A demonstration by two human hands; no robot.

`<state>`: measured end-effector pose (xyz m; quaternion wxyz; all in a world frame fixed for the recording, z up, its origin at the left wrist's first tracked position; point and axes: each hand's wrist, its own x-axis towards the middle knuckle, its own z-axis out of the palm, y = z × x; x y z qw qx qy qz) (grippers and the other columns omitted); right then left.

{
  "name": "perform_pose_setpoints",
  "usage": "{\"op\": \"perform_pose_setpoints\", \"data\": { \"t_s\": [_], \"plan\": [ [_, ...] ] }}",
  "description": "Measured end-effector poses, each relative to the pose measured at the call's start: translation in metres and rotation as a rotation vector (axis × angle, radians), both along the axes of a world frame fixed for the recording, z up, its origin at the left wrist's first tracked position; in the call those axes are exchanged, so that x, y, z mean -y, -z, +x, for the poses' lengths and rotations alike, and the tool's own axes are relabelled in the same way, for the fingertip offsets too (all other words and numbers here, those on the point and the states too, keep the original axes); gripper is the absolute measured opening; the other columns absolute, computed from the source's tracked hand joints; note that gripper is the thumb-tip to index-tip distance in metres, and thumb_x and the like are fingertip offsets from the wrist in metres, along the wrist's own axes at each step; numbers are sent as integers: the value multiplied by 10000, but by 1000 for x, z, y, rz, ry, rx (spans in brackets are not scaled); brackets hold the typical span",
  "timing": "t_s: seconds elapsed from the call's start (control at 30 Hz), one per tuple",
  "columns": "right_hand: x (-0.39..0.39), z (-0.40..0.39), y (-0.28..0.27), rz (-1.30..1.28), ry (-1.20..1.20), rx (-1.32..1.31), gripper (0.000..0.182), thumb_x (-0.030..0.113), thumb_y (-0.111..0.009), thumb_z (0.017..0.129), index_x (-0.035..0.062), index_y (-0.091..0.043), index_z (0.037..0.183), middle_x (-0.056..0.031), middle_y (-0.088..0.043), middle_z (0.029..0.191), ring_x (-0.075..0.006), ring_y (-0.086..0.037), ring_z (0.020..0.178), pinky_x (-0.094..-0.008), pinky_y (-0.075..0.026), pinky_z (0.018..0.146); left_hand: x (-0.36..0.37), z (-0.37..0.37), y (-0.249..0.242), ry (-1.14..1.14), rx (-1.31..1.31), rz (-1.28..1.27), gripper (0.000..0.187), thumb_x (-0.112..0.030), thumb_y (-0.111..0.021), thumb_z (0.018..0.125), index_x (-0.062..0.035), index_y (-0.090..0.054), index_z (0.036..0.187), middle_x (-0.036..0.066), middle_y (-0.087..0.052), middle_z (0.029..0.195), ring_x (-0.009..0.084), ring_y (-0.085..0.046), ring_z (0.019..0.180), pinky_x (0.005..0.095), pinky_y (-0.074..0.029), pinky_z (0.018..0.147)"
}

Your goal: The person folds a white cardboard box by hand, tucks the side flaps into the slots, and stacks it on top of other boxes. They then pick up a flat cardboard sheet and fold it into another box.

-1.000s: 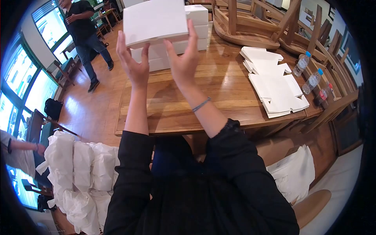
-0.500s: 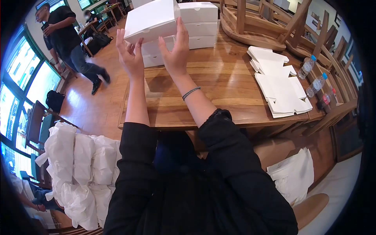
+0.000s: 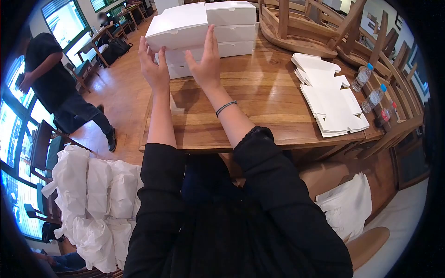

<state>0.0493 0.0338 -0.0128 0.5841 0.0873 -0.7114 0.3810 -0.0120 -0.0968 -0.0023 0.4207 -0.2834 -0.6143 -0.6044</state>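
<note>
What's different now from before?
The white box came down, levelled out, and now sits on the left stack. The left hand and right hand are still at its sides. The walking person moved further left. The flat white cardboard and bottles stayed put.

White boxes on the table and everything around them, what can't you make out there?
All in the head view:
- Inside of the front box: hidden by its closed top.
- Whether the left hand touches it: too small to tell.
- Contents of the white bundles: hidden by their wrapping.
- Print on the blue-capped bottles: too small.
- Standing person's face: lost at the dark edge.
</note>
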Motion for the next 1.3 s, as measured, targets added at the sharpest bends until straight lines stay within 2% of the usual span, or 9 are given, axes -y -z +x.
{"op": "perform_pose_setpoints", "data": {
  "t_s": [0.07, 0.17, 0.37, 0.47, 0.57, 0.87, 1.17, 1.27, 1.3],
  "plan": [
    [-1, -1, 2, -8, -47, 23, 1034, 145, -712, 856, -64, -83, 1649, -366, -249, 1643, -499, -324, 1511, -484, -351, 1234, 1, -2, 1, -40, -17, -28, 676, -94, -704, 999, -91, -391, 1598, 217, -513, 1542, 320, -601, 1341, 408, -514, 1087],
    [-2, -2, 3, 3, -54, 70, 1068, 149, -720, 840, -63, -57, 1650, -363, -237, 1651, -485, -308, 1527, -494, -344, 1240, 1, 0, 0, -131, -38, -99, 693, -101, -708, 987, -96, -386, 1601, 177, -482, 1593, 327, -576, 1373, 415, -493, 1106],
    [-4, -5, 5, 78, 22, 113, 1084, 189, -724, 831, -42, -64, 1659, -275, -197, 1708, -400, -201, 1596, -625, -181, 1271, 0, 0, 3, -211, -61, -178, 738, -117, -702, 974, -110, -346, 1620, 163, -463, 1612, 366, -490, 1444, 446, -451, 1142],
    [-4, -6, 5, 86, 9, 114, 1071, 194, -717, 837, -29, -73, 1663, -243, -184, 1723, -384, -162, 1611, -671, -102, 1264, 0, 0, 3, -235, -25, -189, 737, -131, -688, 984, -116, -331, 1629, 170, -460, 1612, 371, -476, 1454, 457, -436, 1153],
    [-3, -6, 6, 72, -9, 120, 1062, 183, -710, 841, -12, -68, 1664, -244, -179, 1723, -383, -155, 1612, -691, -79, 1256, 0, -3, 6, -207, 37, -180, 740, -128, -676, 988, -120, -320, 1637, 184, -456, 1611, 381, -466, 1460, 464, -426, 1159],
    [0, -6, 11, 66, -24, 206, 1081, 200, -712, 834, 13, -53, 1670, -348, -170, 1684, -458, -126, 1601, -725, -85, 1229, 0, -9, 10, -186, 43, -193, 681, -116, -545, 1028, -139, -287, 1658, 193, -435, 1625, 391, -455, 1467, 472, -418, 1165],
    [1, -7, 14, 104, 14, 228, 1096, 219, -721, 842, 3, -37, 1671, -319, -184, 1693, -421, -143, 1607, -735, -117, 1222, -1, -8, 11, -175, 40, -201, 704, -94, -574, 999, -108, -298, 1647, 213, -432, 1603, 400, -460, 1448, 463, -428, 1147],
    [2, -7, 15, 100, 21, 270, 1088, 250, -717, 873, 32, -24, 1683, -278, -155, 1721, -391, -113, 1620, -678, -114, 1251, -2, -11, 12, -168, 27, -185, 706, -92, -589, 990, -72, -308, 1637, 226, -467, 1553, 403, -497, 1397, 459, -440, 1117],
    [2, -7, 15, 101, 24, 259, 1093, 240, -721, 863, 23, -26, 1679, -289, -168, 1712, -399, -124, 1616, -696, -118, 1242, -2, -11, 12, -166, 37, -184, 704, -94, -591, 989, -65, -311, 1635, 226, -471, 1546, 400, -509, 1379, 458, -443, 1108]
  ]
}}
